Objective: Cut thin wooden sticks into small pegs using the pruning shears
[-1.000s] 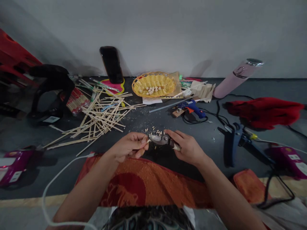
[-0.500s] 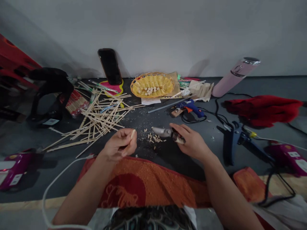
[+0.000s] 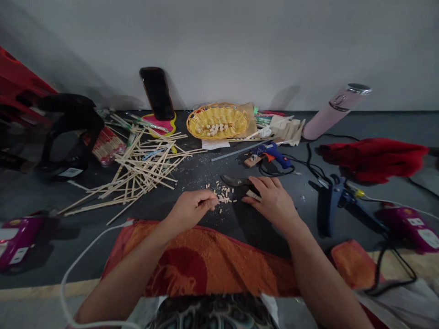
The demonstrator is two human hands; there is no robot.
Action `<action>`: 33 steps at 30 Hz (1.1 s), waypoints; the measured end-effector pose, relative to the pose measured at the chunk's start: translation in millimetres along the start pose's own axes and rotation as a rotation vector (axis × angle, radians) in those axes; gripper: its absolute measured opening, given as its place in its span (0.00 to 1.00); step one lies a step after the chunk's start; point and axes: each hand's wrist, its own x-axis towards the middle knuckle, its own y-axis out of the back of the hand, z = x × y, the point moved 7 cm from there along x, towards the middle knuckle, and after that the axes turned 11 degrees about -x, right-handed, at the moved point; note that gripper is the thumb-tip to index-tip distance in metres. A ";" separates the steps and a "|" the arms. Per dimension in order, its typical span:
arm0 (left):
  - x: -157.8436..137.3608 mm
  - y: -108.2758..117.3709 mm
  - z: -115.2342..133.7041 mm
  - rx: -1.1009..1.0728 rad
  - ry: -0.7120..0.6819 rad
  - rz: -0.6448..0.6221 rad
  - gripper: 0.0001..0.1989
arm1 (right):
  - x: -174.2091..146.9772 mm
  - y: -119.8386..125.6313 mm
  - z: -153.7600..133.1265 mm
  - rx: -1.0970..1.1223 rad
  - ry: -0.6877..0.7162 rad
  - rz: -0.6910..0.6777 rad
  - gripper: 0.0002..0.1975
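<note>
My left hand is closed in a pinch, its fingertips at the left edge of a small pile of short cut wooden stick pieces. Whatever those fingers hold, if anything, is hidden. In my right hand is a pair of pruning shears, gripped by the handles, the dark curved blade pointing left above the pile. Beyond the pile, a yellow woven basket contains several small wooden pieces. Long thin wooden sticks lie in a loose heap to the left.
A blue glue gun with a black cable lies right of centre. A pink flask, a red cloth and a blue-handled tool are farther right. A phone leans at the wall. An orange towel covers the front edge.
My left hand has moved right and turned down to the pile; the short stick piece seen in its fingers before is out of sight. My right hand and the shears have shifted slightly.
</note>
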 end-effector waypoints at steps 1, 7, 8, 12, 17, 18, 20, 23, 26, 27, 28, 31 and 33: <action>0.1 -0.6 1.6 0.049 -0.016 0.003 0.16 | 0.4 4.7 -2.6 0.046 -0.002 0.035 0.21; 0.4 -7.6 5.3 0.269 -0.078 -0.016 0.14 | -7.8 8.1 -39.6 0.717 -0.007 -0.122 0.16; 0.1 -8.7 5.5 0.295 -0.092 -0.020 0.14 | -11.2 2.9 -50.1 0.827 0.014 -0.224 0.18; -1.6 -12.7 5.8 0.391 -0.129 -0.039 0.14 | -20.6 -8.6 -74.4 1.059 0.063 -0.441 0.23; -3.9 -16.0 8.5 0.427 -0.177 -0.055 0.14 | -21.0 -12.9 -74.8 1.090 0.051 -0.435 0.22; -4.3 -15.7 9.1 0.430 -0.184 -0.051 0.14 | -21.3 -14.0 -74.7 1.116 0.043 -0.433 0.21; -4.9 -14.8 10.4 0.433 -0.197 -0.039 0.14 | -22.5 -16.9 -75.0 1.188 0.021 -0.434 0.21; -5.9 -13.2 12.8 0.403 -0.206 -0.014 0.15 | -24.4 -21.6 -76.4 1.309 -0.014 -0.446 0.21; -6.6 -12.9 14.6 0.358 -0.200 0.015 0.15 | -25.1 -23.4 -78.6 1.429 -0.039 -0.456 0.20; -6.9 -12.8 15.0 0.346 -0.203 0.026 0.15 | -25.1 -23.2 -79.5 1.467 -0.046 -0.461 0.20; -7.1 -12.6 15.4 0.332 -0.211 0.037 0.15 | -25.1 -22.7 -80.5 1.499 -0.052 -0.470 0.19; -7.0 -7.2 14.2 0.250 -0.231 0.085 0.14 | -24.4 -19.0 -81.1 1.613 -0.067 -0.486 0.18; -6.4 1.4 10.6 0.188 -0.212 0.145 0.13 | -21.9 -15.9 -74.5 1.663 -0.109 -0.424 0.17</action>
